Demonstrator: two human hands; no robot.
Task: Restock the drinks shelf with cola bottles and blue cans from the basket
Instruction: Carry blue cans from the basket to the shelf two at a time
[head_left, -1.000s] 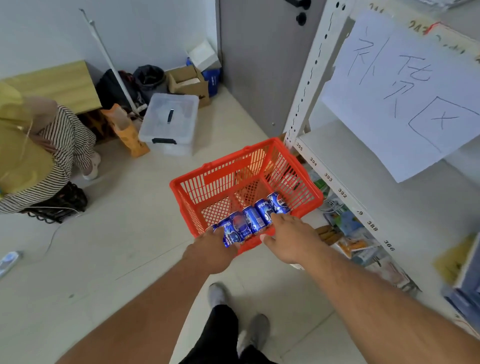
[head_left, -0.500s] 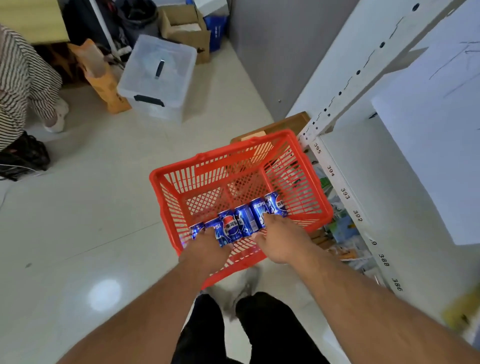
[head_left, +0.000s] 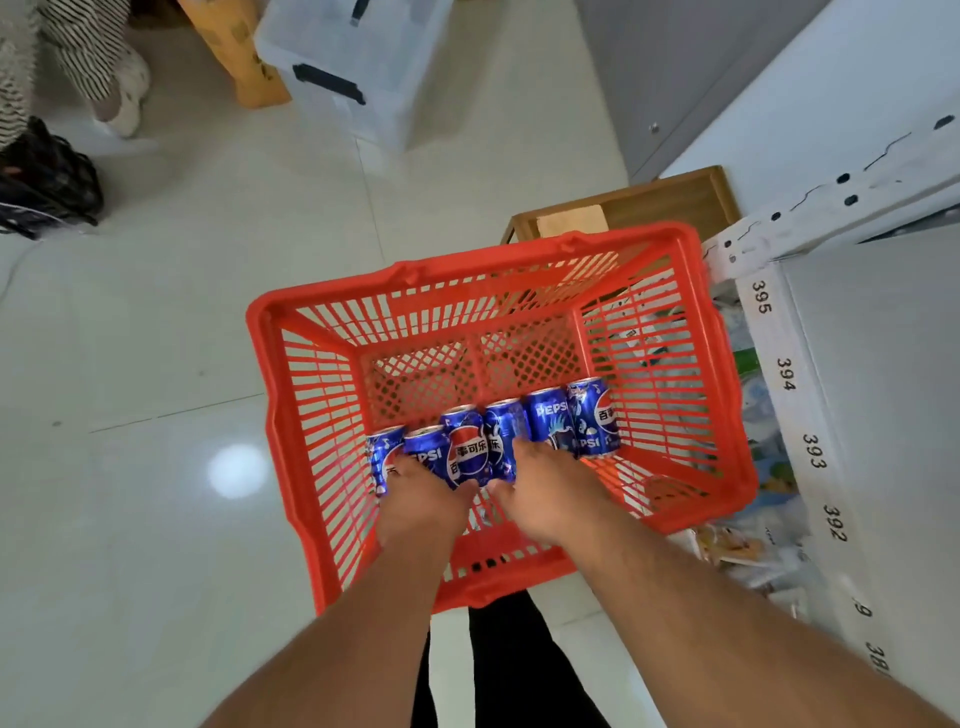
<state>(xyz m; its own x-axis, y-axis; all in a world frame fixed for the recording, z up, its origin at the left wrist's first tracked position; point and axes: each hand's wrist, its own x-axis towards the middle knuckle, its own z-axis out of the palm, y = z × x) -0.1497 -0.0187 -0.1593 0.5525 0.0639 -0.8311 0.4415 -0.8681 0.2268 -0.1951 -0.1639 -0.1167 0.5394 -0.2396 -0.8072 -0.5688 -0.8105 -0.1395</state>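
Observation:
A red plastic basket (head_left: 467, 262) stands on the pale tiled floor beside the white drinks shelf (head_left: 883, 364). Several blue cans (head_left: 592, 415) lie side by side in a row along its bottom. My left hand (head_left: 423, 501) reaches into the basket and grips the cans at the left end of the row. My right hand (head_left: 550, 493) grips cans right of the middle, its fingers curled over them and hidden. The two rightmost cans are untouched. No cola bottle is in view.
The shelf's edge carries number labels and a lower level holds packets (head_left: 763, 467). A wooden box (head_left: 670, 200) sits behind the basket. Further back stand a clear storage box (head_left: 363, 62), an orange paper bag (head_left: 244, 57), a black bag (head_left: 47, 182) and a person in stripes (head_left: 88, 52).
The view has tilted down and come closer to the basket. Both hands have moved from the basket's near rim down onto the row of cans.

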